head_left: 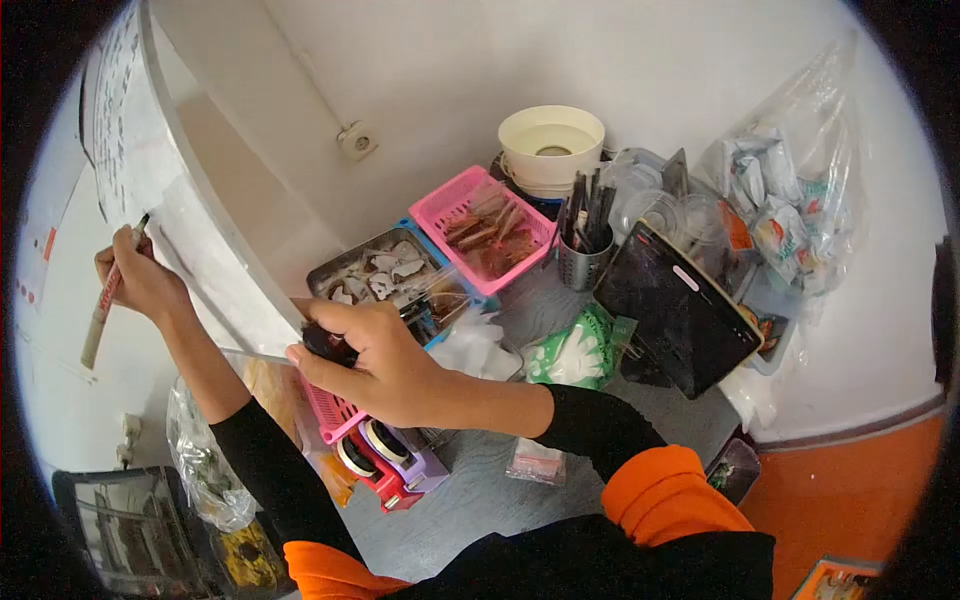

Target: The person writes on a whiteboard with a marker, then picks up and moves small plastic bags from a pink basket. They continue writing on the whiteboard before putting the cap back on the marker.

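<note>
Head view, items from largest to smallest.

- **White wall-mounted writing board (130, 130)**, with lines of handwriting, fills the upper left. Its metal-edged lower rim runs diagonally down toward the centre.
- **Grey table top (480, 490)** lies below and to the right of the board and is crowded with goods.
- **Clear plastic bag of small printed packets (790, 190)** leans against the wall at far right.
- **Flat black tablet-like slab (675, 310)** stands tilted just left of the bag.
- **Pink slotted plastic basket (440, 205)** holds brown sticks. It sits between a **shallow metal tray (350, 265)** of pale pieces and a **cream round plastic bowl (551, 140)**.
- **Perforated metal cup (583, 265)** holds dark pens and stands just beside the basket.
- **Green-and-white plastic bag (575, 350)** lies in front of the cup.
- **Red and purple tape dispensers (385, 455)** stand side by side under the right forearm.
- **Right hand (375, 365)** is at the board's lower rim. Its fingers are curled and pressed together, pinching a **small dark object (325, 343)** against the thumb. What the object is cannot be told.
- **Left hand (145, 280)** is raised at the board's left part, with the fingers closed round a **pale-barrelled marker with red lettering (103, 305)**. The marker is held slanted, with its black tip up and meeting the board's surface.
</note>
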A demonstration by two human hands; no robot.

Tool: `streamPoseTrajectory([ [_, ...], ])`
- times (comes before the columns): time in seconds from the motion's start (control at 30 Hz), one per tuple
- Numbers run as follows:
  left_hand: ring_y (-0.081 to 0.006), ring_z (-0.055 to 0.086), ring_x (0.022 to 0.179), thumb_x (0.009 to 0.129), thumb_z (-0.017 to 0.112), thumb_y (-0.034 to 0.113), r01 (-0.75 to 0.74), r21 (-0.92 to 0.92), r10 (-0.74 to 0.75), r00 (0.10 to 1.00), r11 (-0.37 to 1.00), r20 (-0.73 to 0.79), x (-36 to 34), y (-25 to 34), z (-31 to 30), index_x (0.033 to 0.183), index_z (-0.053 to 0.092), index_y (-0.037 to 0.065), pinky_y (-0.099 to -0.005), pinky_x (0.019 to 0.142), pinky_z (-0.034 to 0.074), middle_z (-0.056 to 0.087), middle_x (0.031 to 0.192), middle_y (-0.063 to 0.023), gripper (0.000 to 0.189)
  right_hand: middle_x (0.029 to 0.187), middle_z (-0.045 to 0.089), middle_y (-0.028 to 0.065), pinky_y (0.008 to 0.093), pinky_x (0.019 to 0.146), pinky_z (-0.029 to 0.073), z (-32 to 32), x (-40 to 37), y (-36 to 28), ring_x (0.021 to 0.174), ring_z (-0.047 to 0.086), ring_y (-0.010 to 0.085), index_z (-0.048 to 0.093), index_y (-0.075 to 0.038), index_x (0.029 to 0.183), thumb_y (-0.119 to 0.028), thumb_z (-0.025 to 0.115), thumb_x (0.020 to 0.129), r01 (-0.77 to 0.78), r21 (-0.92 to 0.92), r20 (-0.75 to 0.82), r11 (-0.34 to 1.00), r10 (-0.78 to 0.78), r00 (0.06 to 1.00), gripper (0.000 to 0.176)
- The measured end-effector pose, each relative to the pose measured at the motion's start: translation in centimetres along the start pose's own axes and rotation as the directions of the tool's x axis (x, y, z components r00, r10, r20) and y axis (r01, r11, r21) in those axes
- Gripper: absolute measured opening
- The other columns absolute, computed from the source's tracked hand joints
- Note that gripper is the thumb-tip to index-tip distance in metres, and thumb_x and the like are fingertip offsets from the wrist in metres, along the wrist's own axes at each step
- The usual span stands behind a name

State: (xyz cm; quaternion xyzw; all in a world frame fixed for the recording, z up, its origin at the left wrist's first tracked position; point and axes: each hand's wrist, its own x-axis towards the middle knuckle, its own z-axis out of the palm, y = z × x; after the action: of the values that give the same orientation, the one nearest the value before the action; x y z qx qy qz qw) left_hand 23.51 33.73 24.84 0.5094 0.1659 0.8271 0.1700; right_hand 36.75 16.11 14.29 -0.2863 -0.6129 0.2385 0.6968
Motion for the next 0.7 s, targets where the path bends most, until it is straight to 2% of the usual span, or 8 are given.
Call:
streamPoseTrajectory([
  [0.07,-0.0098,0.038,0.052,0.067,0.052,0.007,-0.029,0.008,0.03,0.999,1.0,-0.013,0.1,-1.1,-0.1,0.06,0.033,0.006,-0.0229,0.051,0.034,0.04,0.057,-0.0022,0.021,0.051,0.042,0.005,0.0215,0.042,0.03,0.0,0.0,0.2,0.048,0.036,0.0049,0.048,0.004,0.082,-0.011,0.052,0.074,0.017,-0.096,-0.03,0.995,-0.02,0.999,0.018],
  [0.2,-0.0098,0.039,0.057,0.073,0.052,0.014,-0.026,0.149,0.047,0.989,0.988,-0.143,-1.0,-0.2,0.6,0.066,0.038,0.007,-0.0236,0.053,0.035,0.042,0.061,-0.001,0.018,0.056,0.047,0.0001,0.019,0.044,0.032,0.6,0.2,-0.3,0.049,0.041,0.0041,0.05,0.002,0.088,-0.011,0.052,0.074,-0.013,0.0,-0.041,1.0,0.013,0.999,0.019],
  [0.27,-0.0098,0.037,0.056,0.072,0.052,0.014,-0.072,0.252,0.081,0.996,0.965,-0.028,-1.6,0.6,0.7,0.065,0.037,0.006,-0.0235,0.055,0.035,0.039,0.061,0.0001,0.018,0.062,0.049,-0.001,0.0185,0.048,0.034,0.4,0.1,-0.6,0.054,0.042,0.0039,0.05,0.002,0.09,-0.009,0.051,0.075,-0.085,-0.036,0.019,0.996,0.085,0.996,0.019],
  [0.3,-0.0085,0.036,0.055,0.071,0.052,0.013,0.011,0.013,-0.009,0.996,1.0,-0.091,-1.5,0.9,1.0,0.063,0.037,0.006,-0.0222,0.052,0.034,0.039,0.061,0.0001,0.019,0.066,0.051,-0.0007,0.0185,0.051,0.035,0.5,0.1,-0.6,0.057,0.043,0.0041,0.05,0.003,0.092,-0.008,0.051,0.075,-0.103,-0.041,0.018,0.994,0.104,0.994,0.019],
  [0.37,-0.0084,0.038,0.055,0.064,0.055,0.009,-0.036,-0.014,0.034,0.992,0.999,-0.123,-0.7,0.1,0.4,0.061,0.036,0.007,-0.0217,0.05,0.032,0.041,0.058,-0.0016,0.019,0.066,0.053,0.0061,0.0208,0.051,0.037,0.8,0.1,-0.4,0.059,0.046,0.0064,0.05,0.005,0.089,-0.009,0.051,0.075,-0.005,-0.109,-0.03,0.994,0.002,1.0,0.02],
  [0.43,-0.0085,0.04,0.052,0.066,0.055,0.008,0.046,-0.237,-0.07,0.993,0.97,-0.096,-1.3,1.4,0.7,0.061,0.037,0.005,-0.0207,0.05,0.033,0.042,0.055,-0.0026,0.019,0.07,0.053,0.0054,0.0199,0.054,0.038,1.4,0.3,-1.0,0.063,0.046,0.0066,0.048,0.006,0.091,-0.007,0.051,0.075,0.02,-0.077,-0.054,0.997,-0.024,0.998,0.021],
  [0.5,-0.0088,0.042,0.053,0.068,0.055,0.008,-0.018,-0.156,0.006,0.997,0.988,-0.075,-1.2,1.2,0.8,0.062,0.039,0.004,-0.0211,0.052,0.035,0.045,0.056,-0.0034,0.018,0.076,0.054,0.0062,0.0196,0.06,0.038,1.0,0.1,-1.0,0.068,0.047,0.007,0.047,0.007,0.094,-0.005,0.05,0.075,-0.061,-0.102,0.031,0.993,0.064,0.997,0.023],
  [0.7,-0.0056,0.035,0.049,0.066,0.053,0.006,0.032,-0.178,-0.045,0.996,0.983,-0.074,-1.0,1.1,0.9,0.058,0.037,0.004,-0.0197,0.045,0.031,0.042,0.054,-0.0008,0.017,0.081,0.053,0.0062,0.0205,0.066,0.037,1.1,-0.4,-0.7,0.074,0.047,0.008,0.047,0.006,0.095,-0.005,0.051,0.075,-0.239,0.001,-0.079,0.971,0.238,0.968,0.024],
])
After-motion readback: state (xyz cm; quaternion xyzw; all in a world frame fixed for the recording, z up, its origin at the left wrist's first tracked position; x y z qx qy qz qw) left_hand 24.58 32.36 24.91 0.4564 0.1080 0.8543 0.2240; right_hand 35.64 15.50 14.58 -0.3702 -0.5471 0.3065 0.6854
